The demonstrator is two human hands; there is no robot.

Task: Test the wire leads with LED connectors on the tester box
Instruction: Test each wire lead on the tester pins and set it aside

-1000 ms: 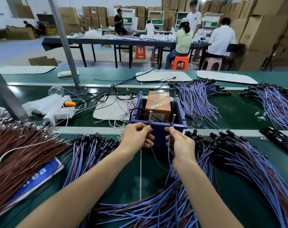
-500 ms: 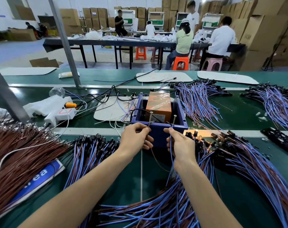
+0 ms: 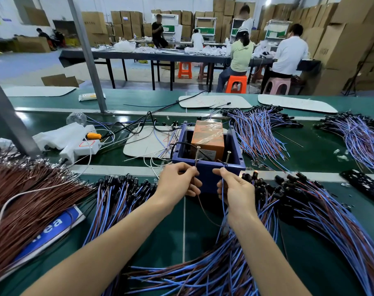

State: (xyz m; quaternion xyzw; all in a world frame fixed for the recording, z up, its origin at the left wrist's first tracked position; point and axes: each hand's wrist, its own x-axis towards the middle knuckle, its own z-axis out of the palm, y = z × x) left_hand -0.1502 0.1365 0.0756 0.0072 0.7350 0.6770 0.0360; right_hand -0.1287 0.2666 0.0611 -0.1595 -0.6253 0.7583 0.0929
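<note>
Presently your left hand (image 3: 177,178) pinches the brown lead (image 3: 203,207), your right hand (image 3: 235,186) the blue lead (image 3: 223,193), each tip held at a post (image 3: 197,155) on the box (image 3: 207,174) just ahead, likely to close the circuit.

left hand (image 3: 177,178) pinches brown lead (image 3: 205,210) | right hand (image 3: 235,186) pinches blue lead (image 3: 223,207) | tester box (image 3: 207,175) (blue) just beyond

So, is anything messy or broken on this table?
Nothing looks broken. A few small clear bits lie scattered on the green belt right of the blue box, apart from the wire bundles. Left of the box, loose wires sprawl in a tangle instead of lying bunched.
</note>
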